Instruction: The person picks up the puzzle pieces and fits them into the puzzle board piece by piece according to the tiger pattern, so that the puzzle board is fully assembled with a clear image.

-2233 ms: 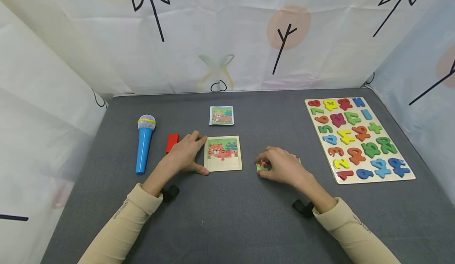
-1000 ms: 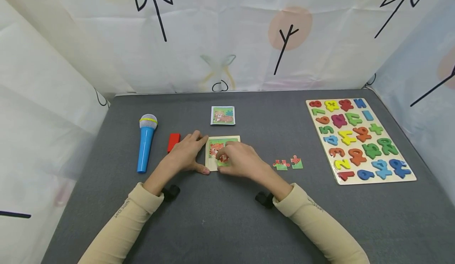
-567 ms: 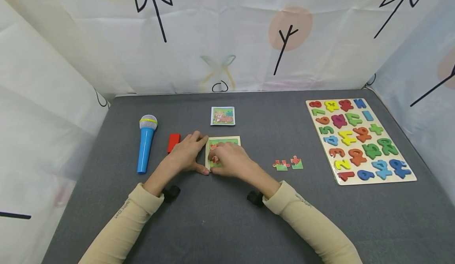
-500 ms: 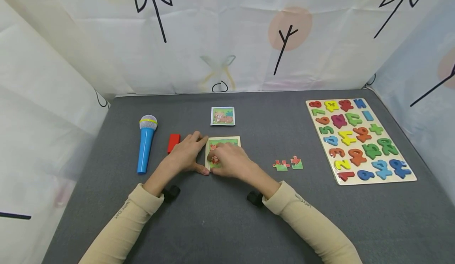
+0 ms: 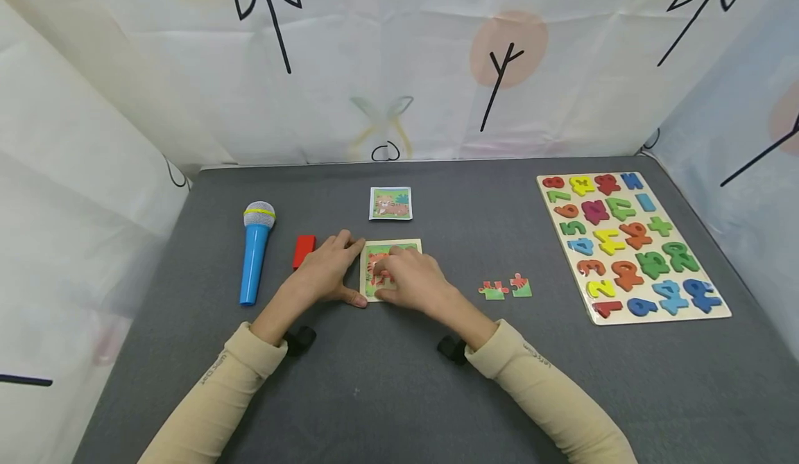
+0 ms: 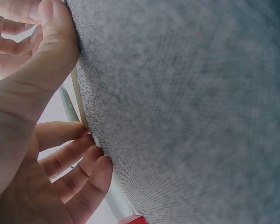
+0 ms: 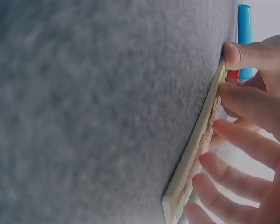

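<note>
A small wooden tray puzzle (image 5: 364, 270) with an orange tiger picture lies on the grey table. My left hand (image 5: 329, 268) rests along its left side, thumb at the near corner and fingertips at the edge. In the left wrist view, the left thumb (image 6: 58, 39) lies low by the cloth. My right hand (image 5: 412, 278) is over the puzzle, covering its right part. The right wrist view has those fingertips (image 7: 210, 161) touching the puzzle's top, relaxed. Two loose jigsaw pieces, one (image 5: 494, 292) beside the other (image 5: 521, 286), lie to the right.
A picture card (image 5: 390, 203) lies beyond the puzzle. To the left are a red block (image 5: 304, 250) and a blue toy microphone (image 5: 254, 256). A board of coloured numbers and letters (image 5: 630, 249) lies at the right. Fabric walls (image 5: 406, 69) stand behind and beside the table.
My right hand carried a jigsaw piece from the right onto the puzzle, shifted left over it, then lifted slightly, uncovering more tiger. The left hand stays at the puzzle's left side.
</note>
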`<state>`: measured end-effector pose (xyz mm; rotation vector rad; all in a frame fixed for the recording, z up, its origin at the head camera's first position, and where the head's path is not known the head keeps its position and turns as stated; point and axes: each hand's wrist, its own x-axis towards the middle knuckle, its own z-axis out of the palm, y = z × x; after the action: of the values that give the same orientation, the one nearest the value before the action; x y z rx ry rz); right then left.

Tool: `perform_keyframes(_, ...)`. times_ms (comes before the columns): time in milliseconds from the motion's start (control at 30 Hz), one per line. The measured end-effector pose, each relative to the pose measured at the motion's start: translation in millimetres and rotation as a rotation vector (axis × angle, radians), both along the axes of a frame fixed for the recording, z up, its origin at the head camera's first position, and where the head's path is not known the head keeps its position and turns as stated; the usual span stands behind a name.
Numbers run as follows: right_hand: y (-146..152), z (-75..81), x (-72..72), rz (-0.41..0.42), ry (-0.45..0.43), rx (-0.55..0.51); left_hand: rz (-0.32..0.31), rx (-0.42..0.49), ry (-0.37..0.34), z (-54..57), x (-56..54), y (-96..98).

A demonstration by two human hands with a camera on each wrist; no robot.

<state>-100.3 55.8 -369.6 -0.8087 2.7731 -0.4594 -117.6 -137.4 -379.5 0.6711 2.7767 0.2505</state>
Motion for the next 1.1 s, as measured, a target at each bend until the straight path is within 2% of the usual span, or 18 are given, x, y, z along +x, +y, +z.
perform_keyframes(300, -2, 0.5, 2.1, -0.011, 0.042, 0.002, 0.008, 0.0, -0.011, -1.0, -0.2, 0.2)
perform_keyframes(667, -1, -0.4, 2.0, -0.013, 0.025, 0.005, 0.004, -0.004, -0.003, -0.9, -0.6, -0.1)
perform_keyframes(1100, 26, 13.2, 3.4, -0.089, -0.01, 0.015, 0.02, -0.015, -0.029, 1.4, 0.5, 2.8)
